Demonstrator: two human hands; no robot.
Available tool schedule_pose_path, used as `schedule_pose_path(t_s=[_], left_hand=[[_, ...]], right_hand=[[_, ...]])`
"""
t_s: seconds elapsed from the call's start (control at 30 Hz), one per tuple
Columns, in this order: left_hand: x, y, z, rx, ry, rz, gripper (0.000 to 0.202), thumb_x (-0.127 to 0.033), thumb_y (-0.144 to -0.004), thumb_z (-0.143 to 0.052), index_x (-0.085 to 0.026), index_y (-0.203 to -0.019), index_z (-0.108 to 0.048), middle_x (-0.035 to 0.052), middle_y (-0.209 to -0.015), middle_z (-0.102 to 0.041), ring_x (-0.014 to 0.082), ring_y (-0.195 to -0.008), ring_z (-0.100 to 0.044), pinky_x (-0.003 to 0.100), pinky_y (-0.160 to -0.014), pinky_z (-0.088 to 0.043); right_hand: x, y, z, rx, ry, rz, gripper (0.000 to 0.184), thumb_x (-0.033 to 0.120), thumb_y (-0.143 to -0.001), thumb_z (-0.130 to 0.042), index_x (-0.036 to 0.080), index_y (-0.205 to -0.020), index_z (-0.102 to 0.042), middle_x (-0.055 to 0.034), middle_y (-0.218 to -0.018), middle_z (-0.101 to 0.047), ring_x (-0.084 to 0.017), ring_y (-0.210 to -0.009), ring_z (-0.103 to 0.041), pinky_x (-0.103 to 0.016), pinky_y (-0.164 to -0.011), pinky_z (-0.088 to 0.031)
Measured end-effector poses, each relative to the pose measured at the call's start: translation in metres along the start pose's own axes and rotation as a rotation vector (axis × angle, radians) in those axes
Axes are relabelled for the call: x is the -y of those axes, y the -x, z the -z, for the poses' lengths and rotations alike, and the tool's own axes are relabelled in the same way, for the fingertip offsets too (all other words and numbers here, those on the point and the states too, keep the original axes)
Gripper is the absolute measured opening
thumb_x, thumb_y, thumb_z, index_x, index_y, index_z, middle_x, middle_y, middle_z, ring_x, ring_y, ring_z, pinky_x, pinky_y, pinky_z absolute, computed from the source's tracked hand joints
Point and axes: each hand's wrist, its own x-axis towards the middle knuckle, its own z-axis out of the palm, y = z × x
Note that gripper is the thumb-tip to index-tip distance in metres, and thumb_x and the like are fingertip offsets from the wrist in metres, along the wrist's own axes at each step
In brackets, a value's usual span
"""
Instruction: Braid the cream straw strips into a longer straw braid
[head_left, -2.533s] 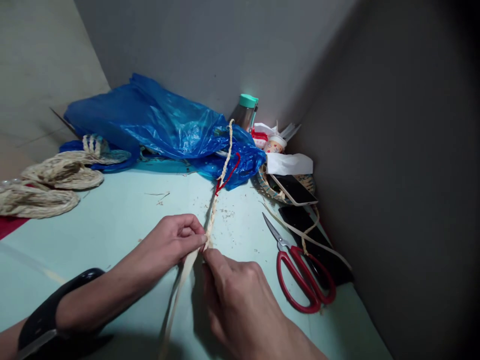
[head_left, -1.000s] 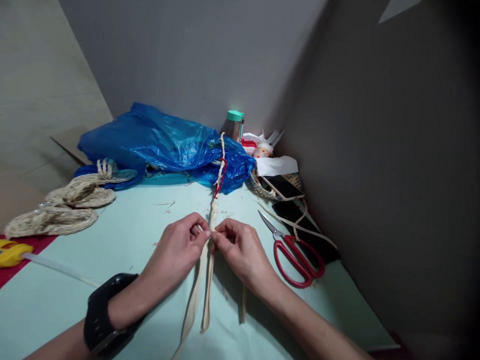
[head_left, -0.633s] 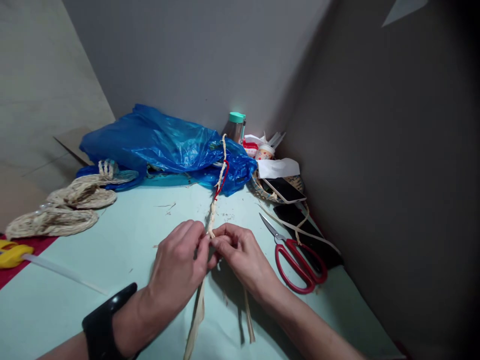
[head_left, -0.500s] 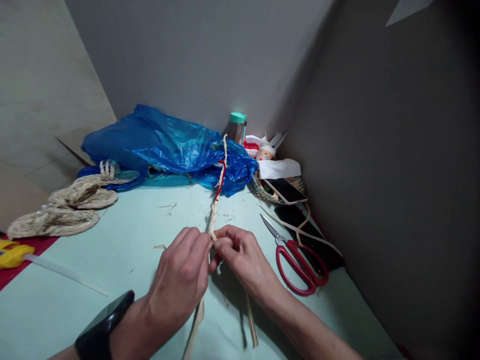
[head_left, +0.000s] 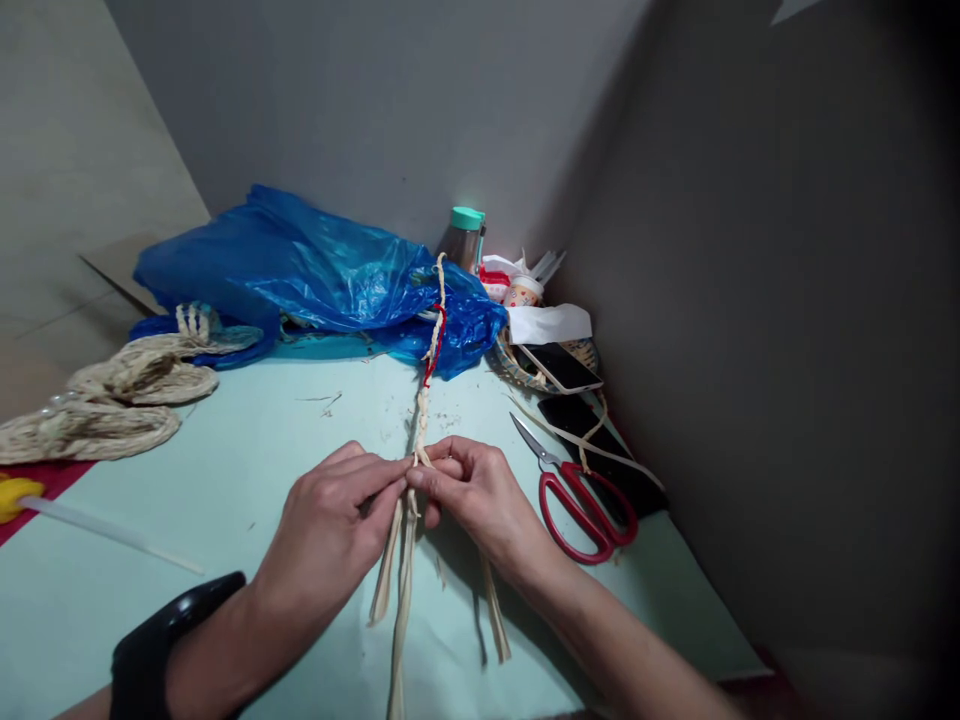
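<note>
The pale, knobbly braid (head_left: 422, 415) is stretched lengthwise away from the body, its far end angled slightly rightward before the crinkled blue plastic bag (head_left: 300, 265). Its near end is pinched between the nearly closed thumbs and fingers of the left hand (head_left: 330, 515) and right hand (head_left: 474, 495); flat, fibrous strands (head_left: 402, 600) are splayed below.

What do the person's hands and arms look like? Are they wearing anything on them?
The left hand and right hand are both bare, with no gloves, and no sleeves show. Around the left wrist is a wide black band with a dark, shiny top, a bit like a smartwatch. The right wrist has nothing on it.
</note>
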Motion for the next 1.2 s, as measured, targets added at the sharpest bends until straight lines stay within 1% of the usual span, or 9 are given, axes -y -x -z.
schedule_pose_path(t_s=[0.2,0.3,0.43,0.57,0.7,0.87,1.0,1.1,1.2], left_hand=[[0.000,0.002,-0.004,-0.080,-0.108,-0.082,0.024,-0.025,-0.089,-0.049,-0.021,-0.088,-0.073,0.0063,-0.076,-0.064,0.0224,-0.077,-0.054,0.035,-0.069,-0.044],[-0.001,-0.003,-0.003,-0.083,0.012,0.035,0.018,-0.026,-0.086,-0.052,-0.021,-0.084,-0.069,0.0066,-0.089,-0.058,0.0219,-0.083,-0.057,0.035,-0.072,-0.045],[0.001,-0.015,-0.001,0.189,0.563,0.379,0.016,-0.033,-0.082,-0.058,-0.021,-0.092,-0.056,-0.0001,-0.078,-0.059,0.0174,-0.070,-0.061,0.031,-0.066,-0.047],[0.004,-0.021,-0.001,0.427,0.912,0.545,0.018,-0.036,-0.082,-0.058,-0.018,-0.086,-0.054,-0.0077,-0.057,-0.044,0.0065,-0.043,-0.034,0.021,-0.044,-0.023],[0.007,-0.022,-0.002,0.383,0.751,0.520,0.021,-0.035,-0.080,-0.059,-0.016,-0.070,-0.059,-0.0033,-0.062,-0.054,0.0050,-0.043,-0.029,0.023,-0.044,-0.018],[0.009,-0.023,-0.001,0.295,0.618,0.515,0.023,-0.034,-0.075,-0.062,-0.015,-0.064,-0.068,-0.0007,-0.054,-0.058,0.0079,-0.044,-0.031,0.025,-0.045,-0.022],[0.005,-0.022,0.000,0.207,0.521,0.455,0.021,-0.031,-0.075,-0.061,-0.018,-0.064,-0.073,0.0021,-0.062,-0.067,0.0148,-0.059,-0.053,0.028,-0.060,-0.040],[0.002,-0.020,-0.002,0.137,0.424,0.450,0.019,-0.032,-0.074,-0.063,-0.019,-0.070,-0.076,0.0036,-0.072,-0.074,0.0196,-0.071,-0.061,0.030,-0.067,-0.043],[0.001,-0.018,-0.005,0.134,0.408,0.495,0.020,-0.034,-0.073,-0.064,-0.018,-0.071,-0.077,0.0028,-0.070,-0.074,0.0198,-0.068,-0.061,0.029,-0.064,-0.043]], right_hand=[[0.000,-0.001,-0.001,-0.040,0.076,-0.005,0.005,0.018,-0.080,-0.059,0.013,-0.079,-0.059,0.0064,-0.048,-0.053,-0.007,-0.044,-0.045,-0.019,-0.049,-0.035],[-0.003,-0.002,0.000,-0.059,0.119,0.010,0.004,0.016,-0.077,-0.059,0.013,-0.077,-0.059,0.0078,-0.049,-0.047,-0.006,-0.044,-0.039,-0.019,-0.046,-0.029],[-0.005,-0.002,0.002,-0.057,0.213,0.073,0.008,0.021,-0.076,-0.060,0.013,-0.078,-0.061,0.0056,-0.054,-0.049,-0.007,-0.049,-0.040,-0.020,-0.048,-0.030],[-0.008,-0.003,0.006,-0.008,0.224,0.090,0.011,0.024,-0.079,-0.059,0.015,-0.085,-0.058,0.0054,-0.056,-0.050,-0.008,-0.050,-0.040,-0.019,-0.048,-0.030],[-0.010,-0.006,0.010,0.060,0.130,0.092,0.026,0.020,-0.081,-0.057,0.018,-0.104,-0.046,0.0049,-0.061,-0.059,-0.008,-0.051,-0.042,-0.019,-0.049,-0.032],[-0.006,-0.005,0.012,0.101,0.163,0.055,0.019,0.019,-0.084,-0.053,0.020,-0.099,-0.040,0.0011,-0.068,-0.067,-0.008,-0.046,-0.042,-0.019,-0.046,-0.033],[0.002,0.004,0.010,0.105,0.439,0.150,0.009,0.021,-0.092,-0.046,0.020,-0.101,-0.043,-0.0012,-0.077,-0.069,-0.009,-0.046,-0.049,-0.021,-0.050,-0.035],[0.007,0.013,0.005,-0.006,0.926,0.214,0.009,0.018,-0.093,-0.043,0.018,-0.096,-0.051,-0.0054,-0.072,-0.067,-0.015,-0.055,-0.055,-0.026,-0.052,-0.027],[0.008,0.019,0.001,-0.063,1.326,0.242,0.016,0.009,-0.088,-0.044,0.016,-0.093,-0.057,-0.0086,-0.070,-0.067,-0.019,-0.057,-0.057,-0.031,-0.053,-0.017]])
